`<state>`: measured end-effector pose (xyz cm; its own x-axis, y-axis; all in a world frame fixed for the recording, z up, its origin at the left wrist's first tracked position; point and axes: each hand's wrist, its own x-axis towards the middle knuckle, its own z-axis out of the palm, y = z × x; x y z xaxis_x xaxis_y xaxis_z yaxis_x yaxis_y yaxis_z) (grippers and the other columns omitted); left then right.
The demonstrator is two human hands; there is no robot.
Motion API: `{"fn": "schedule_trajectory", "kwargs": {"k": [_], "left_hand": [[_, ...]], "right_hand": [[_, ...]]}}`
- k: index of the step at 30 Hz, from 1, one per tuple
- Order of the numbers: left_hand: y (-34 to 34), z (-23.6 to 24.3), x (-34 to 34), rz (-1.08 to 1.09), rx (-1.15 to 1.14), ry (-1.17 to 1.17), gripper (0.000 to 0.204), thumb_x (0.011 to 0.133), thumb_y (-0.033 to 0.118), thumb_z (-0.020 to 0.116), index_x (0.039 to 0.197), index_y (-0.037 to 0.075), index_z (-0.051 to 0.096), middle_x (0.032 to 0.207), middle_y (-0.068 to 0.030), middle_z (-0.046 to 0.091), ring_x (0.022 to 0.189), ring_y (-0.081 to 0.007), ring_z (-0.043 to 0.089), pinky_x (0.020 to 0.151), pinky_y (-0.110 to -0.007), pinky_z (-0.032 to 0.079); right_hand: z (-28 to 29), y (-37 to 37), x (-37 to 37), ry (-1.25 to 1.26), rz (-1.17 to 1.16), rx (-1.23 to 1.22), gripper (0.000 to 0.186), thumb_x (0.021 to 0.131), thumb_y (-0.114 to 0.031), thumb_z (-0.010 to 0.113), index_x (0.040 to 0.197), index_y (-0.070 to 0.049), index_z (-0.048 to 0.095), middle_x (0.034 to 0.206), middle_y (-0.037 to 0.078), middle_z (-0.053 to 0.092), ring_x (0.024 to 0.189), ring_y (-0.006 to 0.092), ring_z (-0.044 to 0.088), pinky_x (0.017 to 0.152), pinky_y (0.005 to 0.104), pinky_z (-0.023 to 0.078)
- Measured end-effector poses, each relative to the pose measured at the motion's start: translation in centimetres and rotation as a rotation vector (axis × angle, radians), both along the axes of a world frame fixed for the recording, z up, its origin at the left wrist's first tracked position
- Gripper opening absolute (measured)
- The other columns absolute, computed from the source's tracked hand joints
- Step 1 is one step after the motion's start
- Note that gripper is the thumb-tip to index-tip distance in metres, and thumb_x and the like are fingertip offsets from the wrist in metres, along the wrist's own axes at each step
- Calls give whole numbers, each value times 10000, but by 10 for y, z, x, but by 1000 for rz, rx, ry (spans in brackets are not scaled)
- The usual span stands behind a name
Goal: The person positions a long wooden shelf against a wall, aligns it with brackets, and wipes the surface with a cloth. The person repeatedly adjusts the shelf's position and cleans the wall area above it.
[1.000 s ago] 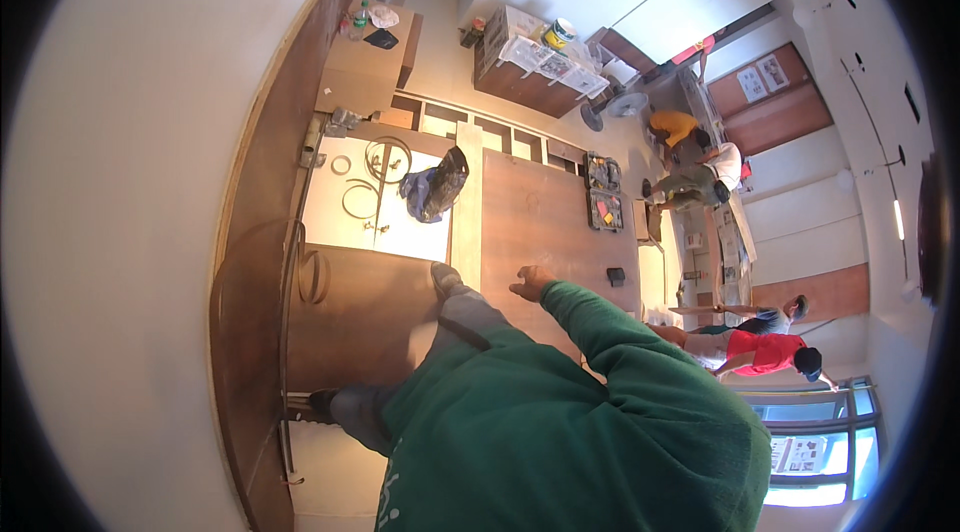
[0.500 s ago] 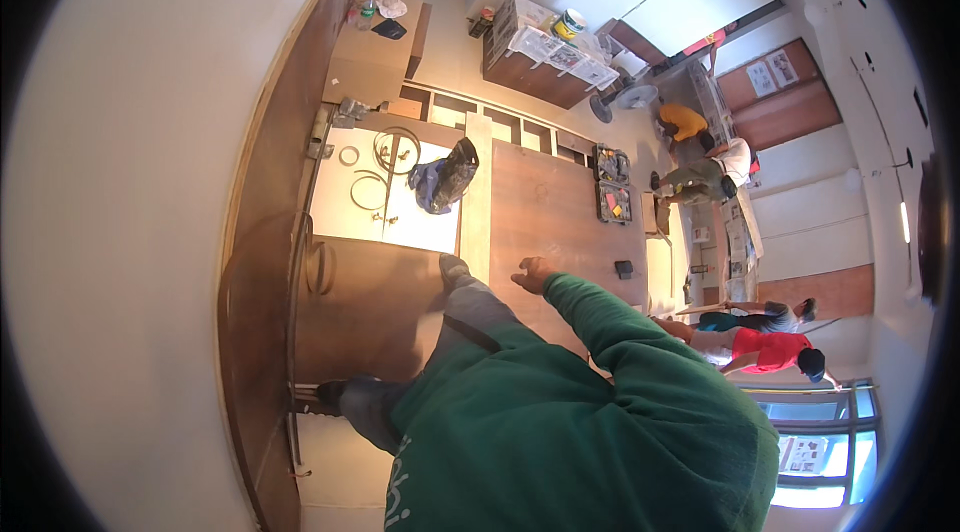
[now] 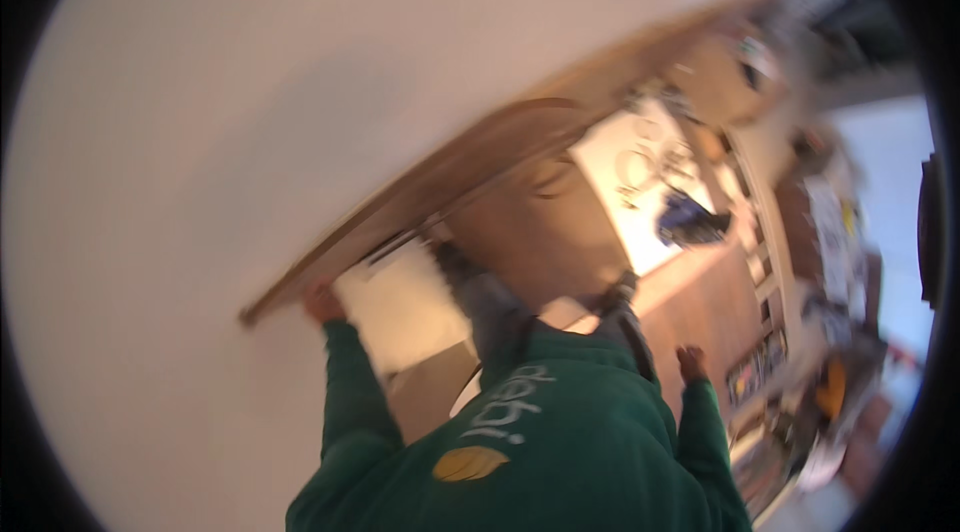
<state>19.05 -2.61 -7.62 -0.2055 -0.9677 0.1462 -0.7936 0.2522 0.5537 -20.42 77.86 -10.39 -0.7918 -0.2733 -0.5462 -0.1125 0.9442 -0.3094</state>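
Note:
My left hand (image 3: 322,302) is stretched out to the left, beside the lower end of a long brown wooden panel (image 3: 400,200) along the white wall. Motion blur smears its fingers, so I cannot tell whether it touches the panel. On the other side, my right hand (image 3: 690,364) hangs over a brown board surface (image 3: 700,317), its fingers loosely apart with nothing visible in them. A dark blue bag (image 3: 690,220) lies at the edge of a bright white sheet (image 3: 625,187), with coiled strips (image 3: 633,168) on that sheet.
Beyond the sheet stands a brown box (image 3: 715,77) with small items on it. An open tool case (image 3: 757,369) lies to the right of my right hand. A slatted wooden frame (image 3: 755,222) runs past the boards. A blurred person in yellow (image 3: 832,387) is at far right.
My view has swung left toward the wall, so the room appears turned and shifted right. My left hand has come into view by the panel's end; my right hand now appears farther right.

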Motion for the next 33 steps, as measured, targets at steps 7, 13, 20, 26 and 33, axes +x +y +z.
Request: {"fn": "schedule_trajectory", "kwargs": {"k": [7, 13, 20, 26, 33], "left_hand": [[39, 76, -20, 182, -129, -80, 153, 878, 209, 688, 856, 58, 686, 845, -145, 668, 752, -322, 652, 686, -417, 531], [48, 71, -20, 56, -173, -202, 143, 911, 178, 615, 852, 52, 649, 852, -146, 639, 794, -359, 628, 696, -453, 509], [17, 91, -35, 6, -91, -335, 411, 890, 114, 607, 1295, 117, 538, 1316, -111, 548, 1264, -311, 496, 969, -435, 507], [-5, 86, -14, -72, 16, -545, 472, 852, 65, 601, 1316, 129, 542, 1333, -98, 553, 1279, -304, 492, 1011, -451, 492], [-1, 75, -40, -201, -52, -416, 463, 783, 44, 593, 1242, 92, 566, 1269, -136, 571, 1232, -365, 503, 1067, -466, 430]], "right_hand": [[-37, 70, -23, -227, 186, 156, 252, 898, -269, 663, 995, -36, 664, 899, 130, 682, 750, 236, 623, 673, 411, 498], [-4, 10, -34, -364, -480, -2, 397, 929, -370, 655, 1104, -13, 649, 820, 106, 653, 610, 204, 565, 521, 363, 453], [14, -9, -57, -377, -467, 23, 414, 936, -411, 624, 1190, -85, 620, 944, 60, 615, 676, 188, 544, 548, 381, 484], [15, -2, -44, -323, -528, 0, 436, 907, -365, 687, 1168, -19, 651, 871, 102, 653, 639, 182, 552, 530, 357, 471], [25, -17, -45, -363, -460, 12, 453, 904, -381, 682, 1190, -32, 645, 882, 79, 640, 666, 169, 560, 539, 357, 486]]}}
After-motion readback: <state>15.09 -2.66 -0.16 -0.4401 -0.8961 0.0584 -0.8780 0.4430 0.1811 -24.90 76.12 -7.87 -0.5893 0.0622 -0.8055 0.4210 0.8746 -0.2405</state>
